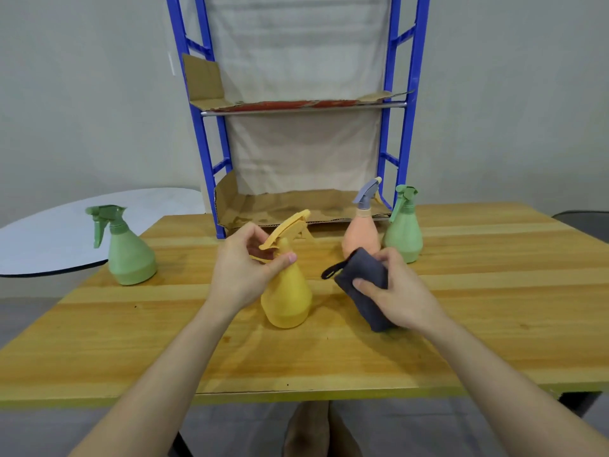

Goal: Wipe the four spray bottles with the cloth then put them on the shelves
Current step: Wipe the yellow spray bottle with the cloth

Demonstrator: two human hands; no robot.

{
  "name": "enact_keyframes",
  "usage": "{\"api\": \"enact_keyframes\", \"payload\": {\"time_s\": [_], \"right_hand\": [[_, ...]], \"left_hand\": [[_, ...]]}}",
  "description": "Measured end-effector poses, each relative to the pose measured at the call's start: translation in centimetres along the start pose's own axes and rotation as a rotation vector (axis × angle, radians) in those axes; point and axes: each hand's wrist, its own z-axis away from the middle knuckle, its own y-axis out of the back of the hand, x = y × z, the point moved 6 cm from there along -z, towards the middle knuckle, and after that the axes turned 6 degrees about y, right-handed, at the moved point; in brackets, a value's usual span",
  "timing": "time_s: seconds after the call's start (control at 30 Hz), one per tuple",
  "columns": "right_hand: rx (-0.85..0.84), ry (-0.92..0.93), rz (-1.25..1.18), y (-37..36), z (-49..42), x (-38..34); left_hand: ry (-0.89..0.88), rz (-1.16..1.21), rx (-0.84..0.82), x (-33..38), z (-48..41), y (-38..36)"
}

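Both bare forearms reach forward over the yellow wooden table (131,341). The left hand (242,272) grips the neck of the yellow plastic spray bottle (288,301), which stands on the table. The right hand (398,295) clutches the folded dark grey cloth (359,278) just beside the bottle, not touching it. A wipe would likely go best with the neck held firm and the cloth swept round the body. Just beyond the right hand stand a peach bottle with a grey trigger (361,239) and a pale green bottle (403,239). A second green bottle (130,255) stands well left of the left hand, and the blue-framed shelves (392,127) rise behind.

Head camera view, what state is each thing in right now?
Yellow spray bottle: on table, left hand gripping its neck.
Cloth: folded, held in right hand.
Peach bottle: upright, untouched.
Left green bottle: upright, untouched.
Right green bottle: upright, untouched.
Shelves: cardboard-lined, no bottles yet.
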Motion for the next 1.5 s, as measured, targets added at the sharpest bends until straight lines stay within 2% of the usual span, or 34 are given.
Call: {"api": "enact_keyframes", "payload": {"time_s": [0.1,0.17,0.37,0.43,0.53,0.63,0.73,0.87,1.0,1.13,1.3,1.43,1.5], "right_hand": [[-0.049,0.082,0.337,-0.8,1.6,1.3],[-0.075,0.143,0.512,-2.1,2.1,1.7],[-0.047,0.131,0.524,-2.6,2.1,1.9],[-0.039,0.107,0.501,-2.8,2.2,1.9],[0.018,-0.035,0.282,-2.0,2.0,2.3],[0.139,-0.135,-0.124,0.2,1.9,2.0],[0.332,-0.092,-0.376,2.5,2.3,-0.2],[0.356,0.111,-0.463,3.1,1.4,-5.0],[0.306,0.338,-0.249,3.0,0.4,-9.5],[0.168,0.452,0.083,1.4,-1.2,-13.1],[0.112,0.512,0.235,0.6,-1.9,-14.1],[0.0,0.578,0.438,0.2,-2.9,-15.0],[-0.004,0.612,0.44,0.2,-2.9,-15.2]], "left_hand": [[0.034,-0.057,0.06,0.8,0.3,-0.7],[0.02,-0.109,0.032,1.7,0.5,-1.4],[-0.117,0.023,-0.367,2.9,-0.6,0.9],[-0.154,-0.065,-0.427,3.5,-2.0,1.2],[-0.215,-0.296,-0.521,4.4,-4.0,0.7],[-0.192,-0.238,-0.523,4.3,-4.5,1.3],[-0.122,-0.094,-0.496,3.3,-4.0,1.9],[-0.026,-0.019,-0.466,0.2,-2.1,1.9],[0.064,0.184,-0.314,-1.4,0.1,1.3],[0.028,0.181,-0.18,-0.8,0.4,0.8],[0.007,0.105,-0.163,-1.3,0.2,1.0],[0.008,0.066,-0.187,-1.8,0.1,1.1],[-0.02,0.036,-0.193,-1.6,0.3,1.1]]}}
